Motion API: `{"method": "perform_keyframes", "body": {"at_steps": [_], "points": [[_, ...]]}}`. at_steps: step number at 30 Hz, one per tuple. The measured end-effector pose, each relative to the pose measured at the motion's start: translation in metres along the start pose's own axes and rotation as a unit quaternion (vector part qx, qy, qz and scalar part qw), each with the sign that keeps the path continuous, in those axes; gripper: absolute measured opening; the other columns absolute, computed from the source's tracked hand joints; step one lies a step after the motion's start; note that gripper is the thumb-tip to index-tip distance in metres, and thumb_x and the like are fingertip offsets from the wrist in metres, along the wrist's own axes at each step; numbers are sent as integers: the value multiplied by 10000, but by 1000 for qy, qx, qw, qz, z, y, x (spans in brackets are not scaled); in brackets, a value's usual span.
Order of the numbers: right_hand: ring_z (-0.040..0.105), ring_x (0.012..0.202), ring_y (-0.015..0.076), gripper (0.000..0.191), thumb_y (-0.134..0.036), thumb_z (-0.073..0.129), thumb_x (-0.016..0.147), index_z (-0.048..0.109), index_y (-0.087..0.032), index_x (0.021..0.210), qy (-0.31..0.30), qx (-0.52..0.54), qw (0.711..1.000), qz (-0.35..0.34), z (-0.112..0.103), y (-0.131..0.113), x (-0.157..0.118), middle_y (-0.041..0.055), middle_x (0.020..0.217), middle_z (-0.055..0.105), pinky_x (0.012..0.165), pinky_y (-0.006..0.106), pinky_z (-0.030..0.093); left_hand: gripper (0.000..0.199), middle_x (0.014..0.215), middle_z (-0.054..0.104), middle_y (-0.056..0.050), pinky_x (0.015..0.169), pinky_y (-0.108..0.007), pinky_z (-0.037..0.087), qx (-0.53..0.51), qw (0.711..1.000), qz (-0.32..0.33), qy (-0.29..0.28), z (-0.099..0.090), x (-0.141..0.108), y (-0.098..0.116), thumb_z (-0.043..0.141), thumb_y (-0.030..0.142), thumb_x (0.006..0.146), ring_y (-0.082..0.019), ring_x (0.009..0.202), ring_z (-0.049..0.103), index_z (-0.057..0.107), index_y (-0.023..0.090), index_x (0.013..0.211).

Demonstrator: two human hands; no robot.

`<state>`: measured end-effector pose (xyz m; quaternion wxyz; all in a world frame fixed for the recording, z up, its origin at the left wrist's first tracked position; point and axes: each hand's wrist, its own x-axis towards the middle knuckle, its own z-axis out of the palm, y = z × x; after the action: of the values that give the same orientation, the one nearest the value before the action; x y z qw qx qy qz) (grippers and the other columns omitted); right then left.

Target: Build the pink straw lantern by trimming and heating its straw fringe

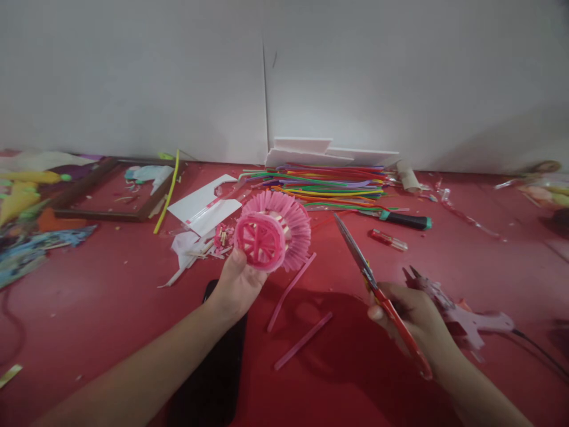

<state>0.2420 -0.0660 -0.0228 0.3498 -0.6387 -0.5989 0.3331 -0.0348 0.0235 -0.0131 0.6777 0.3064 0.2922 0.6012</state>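
My left hand (237,287) grips a pink round craft piece (260,242) by its lower edge, raised above the table. The piece has a ring with crossed spokes in front and a pleated, fringed disc behind. In my right hand (411,311) is a pair of scissors (362,261) with red handles; the blades point up and left, apart from the pink piece. Below and between my hands, a bent pink drinking straw (288,293) and a shorter straight pink straw piece (303,342) lie on the red table.
A black phone-like slab (217,362) lies under my left arm. Right of my right hand is a pink glue gun (475,320) with a cord. Behind lie colourful pipe-like strips (329,184), a utility knife (406,220), and a brown frame (106,214). A grey wall (178,77) closes the back.
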Motion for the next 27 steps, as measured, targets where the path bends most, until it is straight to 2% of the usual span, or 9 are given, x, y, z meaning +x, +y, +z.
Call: {"method": "perform_keyframes", "body": {"at_steps": [3,5,7,9,13,18,20,23,27], "points": [[264,564,126,643,-838,619,811,461,-235,653,4,7,1000,-4,0,1,-1,-45,614,307,517,286,191,710,1049,824,-55,966,-374,621,12,999,-3,-35,7,-2,3,912,657,612,-304,1183,729,748,268,1183],[271,559,127,651,-853,607,807,460,-236,660,0,16,1000,-2,-1,2,-2,-41,621,317,517,290,197,633,1008,825,-45,982,-360,613,9,999,-4,-49,10,-3,4,922,623,624,-283,1145,745,765,256,1116],[276,567,127,672,-874,605,788,452,-234,651,-9,16,1000,-3,-3,2,-2,-39,627,322,527,290,197,535,947,823,-27,979,-350,613,3,999,-5,-48,10,-4,5,928,583,642,-261,1079,766,777,247,1030],[280,574,129,691,-894,609,764,456,-231,643,-19,9,1000,-3,-4,1,-2,-38,627,329,533,288,198,513,932,818,-29,989,-391,613,0,999,-17,-41,9,-6,6,930,564,645,-275,1052,775,771,240,1010],[313,562,127,692,-896,608,764,476,-227,651,-29,5,1000,0,-6,3,-2,-37,612,368,528,285,215,606,1093,808,-54,1048,-491,581,-5,999,-47,-10,6,-9,7,955,509,618,-328,1148,745,727,260,1121],[297,563,121,702,-901,558,797,453,-223,649,-39,-2,999,-38,-4,12,-2,-38,616,361,520,282,200,714,1250,770,-61,1063,-471,574,5,999,-39,-5,8,-10,8,980,516,566,-320,1183,731,709,268,1178],[288,560,118,706,-901,562,795,444,-223,637,-45,-8,997,-55,-2,14,-1,-41,610,357,514,280,196,722,1186,792,-61,1036,-463,591,7,999,-41,-3,5,-10,6,988,525,548,-308,1111,760,711,252,1156],[257,547,111,698,-890,581,792,460,-222,634,-48,-16,997,-62,1,14,-1,-49,598,343,496,273,191,656,982,823,-14,969,-444,625,-9,999,-47,17,-1,-10,3,989,514,556,-256,907,801,718,246,1090],[248,538,109,671,-854,616,802,469,-223,628,-46,-28,996,-67,3,12,-1,-54,585,326,482,267,189,555,928,824,-10,954,-426,635,-15,997,-67,-32,1,-10,2,949,528,634,-259,918,803,754,233,1061]]}}
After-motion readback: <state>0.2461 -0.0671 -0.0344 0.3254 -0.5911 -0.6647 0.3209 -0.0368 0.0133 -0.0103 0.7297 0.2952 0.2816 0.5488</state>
